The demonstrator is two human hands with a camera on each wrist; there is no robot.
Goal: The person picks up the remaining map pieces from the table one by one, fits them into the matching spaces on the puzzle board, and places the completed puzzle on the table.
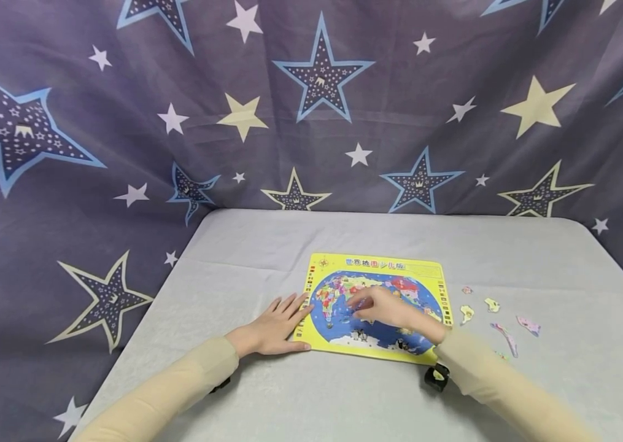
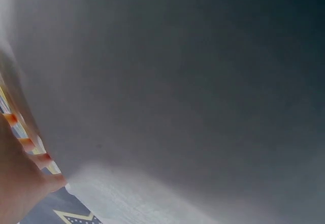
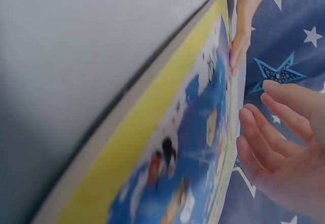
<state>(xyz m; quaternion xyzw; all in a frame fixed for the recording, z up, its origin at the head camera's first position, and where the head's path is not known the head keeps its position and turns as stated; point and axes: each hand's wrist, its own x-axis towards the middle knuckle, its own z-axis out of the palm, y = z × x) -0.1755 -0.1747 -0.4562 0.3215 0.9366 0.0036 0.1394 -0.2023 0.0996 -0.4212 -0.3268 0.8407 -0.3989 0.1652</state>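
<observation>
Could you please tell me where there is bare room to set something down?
Bare table shows between the map board and the starry curtain, and in front of the board between the sleeves. Crowded: right of the board, among loose pieces, and around the left hand and right hand.

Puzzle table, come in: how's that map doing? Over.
Left grip spread at left edge of map puzzle. Right grip above it, seemingly empty. Map puzzle flat on table, loose pieces to its right. Right sleeve partly hides its right edge.

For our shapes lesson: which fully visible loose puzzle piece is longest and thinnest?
The slender, curved, pale-purple piece, beside the broad pinkish one; others look shorter, stubbier.
</observation>
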